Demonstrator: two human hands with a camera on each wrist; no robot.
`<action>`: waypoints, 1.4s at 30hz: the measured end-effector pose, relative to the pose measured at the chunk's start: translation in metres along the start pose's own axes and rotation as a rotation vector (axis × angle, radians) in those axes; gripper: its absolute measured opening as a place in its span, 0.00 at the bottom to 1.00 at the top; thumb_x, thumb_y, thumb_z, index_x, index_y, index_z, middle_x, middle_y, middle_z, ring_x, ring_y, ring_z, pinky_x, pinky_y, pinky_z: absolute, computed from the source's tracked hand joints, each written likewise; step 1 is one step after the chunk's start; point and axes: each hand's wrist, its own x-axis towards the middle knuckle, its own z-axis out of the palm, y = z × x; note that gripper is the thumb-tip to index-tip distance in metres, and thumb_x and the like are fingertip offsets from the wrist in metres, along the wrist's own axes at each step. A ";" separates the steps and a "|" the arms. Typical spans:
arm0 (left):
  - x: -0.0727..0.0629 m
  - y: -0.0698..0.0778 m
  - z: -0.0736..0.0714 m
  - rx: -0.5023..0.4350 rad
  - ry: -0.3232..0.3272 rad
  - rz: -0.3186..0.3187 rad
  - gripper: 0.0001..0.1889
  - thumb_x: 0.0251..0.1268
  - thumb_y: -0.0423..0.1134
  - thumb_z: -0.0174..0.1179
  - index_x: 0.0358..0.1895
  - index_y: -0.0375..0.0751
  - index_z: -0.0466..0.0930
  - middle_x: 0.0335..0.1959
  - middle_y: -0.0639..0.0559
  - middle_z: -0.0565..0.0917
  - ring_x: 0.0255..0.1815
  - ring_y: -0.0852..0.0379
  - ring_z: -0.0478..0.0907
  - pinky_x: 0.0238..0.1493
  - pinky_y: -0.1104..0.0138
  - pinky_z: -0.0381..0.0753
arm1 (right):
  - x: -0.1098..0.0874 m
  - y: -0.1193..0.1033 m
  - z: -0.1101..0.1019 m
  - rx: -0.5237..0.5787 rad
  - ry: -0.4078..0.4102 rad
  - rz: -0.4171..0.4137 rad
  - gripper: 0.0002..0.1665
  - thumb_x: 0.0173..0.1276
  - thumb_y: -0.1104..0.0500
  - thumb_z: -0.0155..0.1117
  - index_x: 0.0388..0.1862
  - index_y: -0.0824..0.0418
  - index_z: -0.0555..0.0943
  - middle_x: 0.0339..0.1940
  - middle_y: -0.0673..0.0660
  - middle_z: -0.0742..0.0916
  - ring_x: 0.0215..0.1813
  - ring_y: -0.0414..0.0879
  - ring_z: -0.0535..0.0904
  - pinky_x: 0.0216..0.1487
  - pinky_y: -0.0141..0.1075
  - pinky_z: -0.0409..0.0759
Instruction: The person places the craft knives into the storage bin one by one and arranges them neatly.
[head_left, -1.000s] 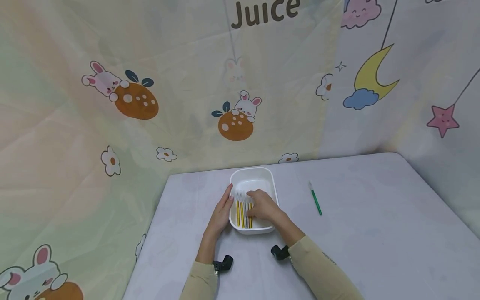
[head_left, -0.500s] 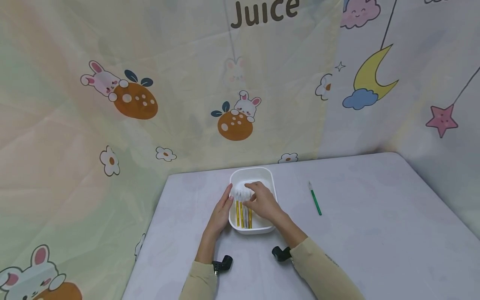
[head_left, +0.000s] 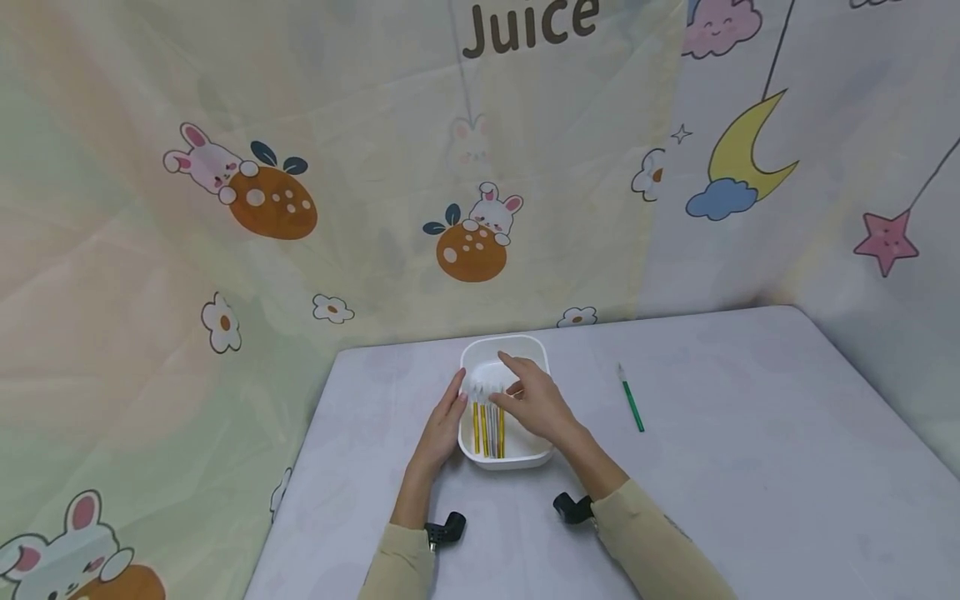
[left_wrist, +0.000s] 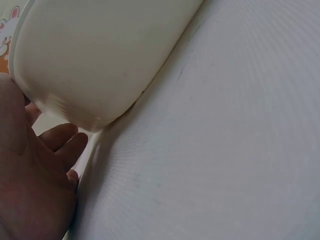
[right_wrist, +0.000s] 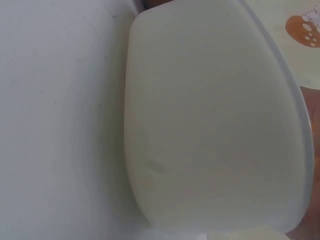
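A white rectangular plastic tray (head_left: 525, 454) with rounded corners stands on the table. Inside its left half, several slim paintbrushes (head_left: 487, 432) with yellow and silver handles lie side by side, pale tips pointing away. My left hand (head_left: 437, 429) rests along the left wall, fingers extended at the rim; in the left wrist view the fingers (left_wrist: 60, 142) lie by the tray's corner. My right hand (head_left: 538, 404) hovers over the tray's right half, thumb and index finger spread, nothing seen between them. In the right wrist view, the tray's outer wall (right_wrist: 210, 120) hides most of that hand.
One green-handled paintbrush (head_left: 632, 400) with a pale tip lies on the white-covered table (head_left: 750, 450), right of the tray. Behind the table hangs a printed cloth (head_left: 375, 250) with rabbits, flowers and a moon.
My right hand has risen from the brushes and shifted up and to the right, its thumb and index finger spreading. The left hand, the tray and the green brush stay put.
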 end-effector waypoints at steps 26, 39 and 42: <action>-0.002 -0.001 0.000 -0.020 -0.012 0.022 0.26 0.86 0.53 0.41 0.82 0.73 0.54 0.84 0.71 0.54 0.87 0.61 0.47 0.86 0.49 0.46 | -0.008 0.045 -0.035 0.079 0.218 0.003 0.43 0.71 0.49 0.73 0.80 0.55 0.68 0.79 0.61 0.72 0.60 0.56 0.83 0.69 0.54 0.81; -0.002 -0.001 0.000 -0.022 -0.018 0.033 0.27 0.86 0.54 0.41 0.82 0.73 0.54 0.84 0.72 0.54 0.87 0.63 0.46 0.87 0.50 0.46 | -0.011 0.053 -0.039 0.064 0.210 0.066 0.43 0.73 0.48 0.70 0.82 0.53 0.65 0.81 0.61 0.69 0.63 0.57 0.81 0.71 0.54 0.79; -0.003 -0.001 -0.001 -0.020 -0.018 0.032 0.27 0.86 0.54 0.41 0.82 0.73 0.54 0.83 0.73 0.54 0.86 0.63 0.47 0.87 0.51 0.46 | -0.012 0.055 -0.039 0.055 0.210 0.078 0.44 0.73 0.49 0.70 0.83 0.52 0.64 0.82 0.61 0.68 0.64 0.57 0.80 0.70 0.55 0.79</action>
